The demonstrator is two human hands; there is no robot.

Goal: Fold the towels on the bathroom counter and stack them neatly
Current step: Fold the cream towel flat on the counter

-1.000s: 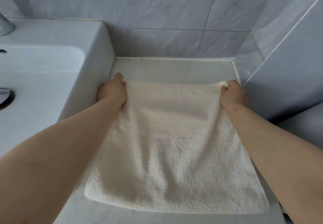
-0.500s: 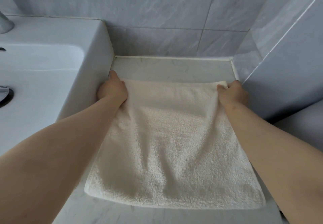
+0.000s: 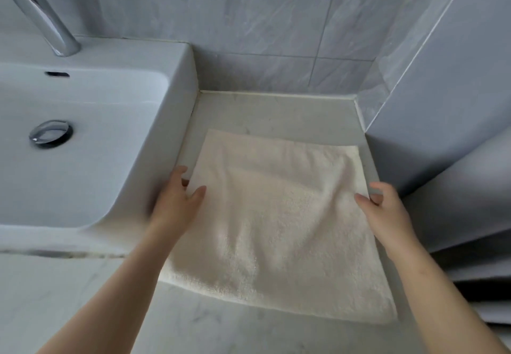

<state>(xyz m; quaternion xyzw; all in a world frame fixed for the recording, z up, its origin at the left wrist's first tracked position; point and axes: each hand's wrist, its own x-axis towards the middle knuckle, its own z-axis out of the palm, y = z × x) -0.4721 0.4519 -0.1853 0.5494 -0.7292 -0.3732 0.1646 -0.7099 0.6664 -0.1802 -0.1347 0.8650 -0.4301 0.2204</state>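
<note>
Grey marbled wall tiles (image 3: 249, 21) back a pale counter (image 3: 276, 113) that runs between a white sink (image 3: 177, 57) on the left and a tiled side wall on the right. At the far rim of the sink stands a chrome faucet (image 3: 41, 13), and a round chrome drain (image 3: 51, 133) sits in the basin floor. One cream towel (image 3: 276, 215) lies spread flat on the counter, filling most of the width between sink and side wall. Its far edge is well short of the back wall and its near edge lies close to the person. The cloth is slightly rumpled around the middle, with its left edge just beside the sink wall. Both bare forearms reach in from below. The left hand (image 3: 177, 204) is at the towel's left edge about halfway along, its fingers (image 3: 179, 171) spread. The thumb rests on top of the cloth and the forefinger points along the gap by the sink wall. This hand is motion-blurred, so a grip on the edge cannot be made out. The right hand (image 3: 384, 210) is at the opposite edge, level with the left. Its thumb lies on the towel and its curled fingers are outside the edge, so it seems to pinch the towel's right border.
</note>
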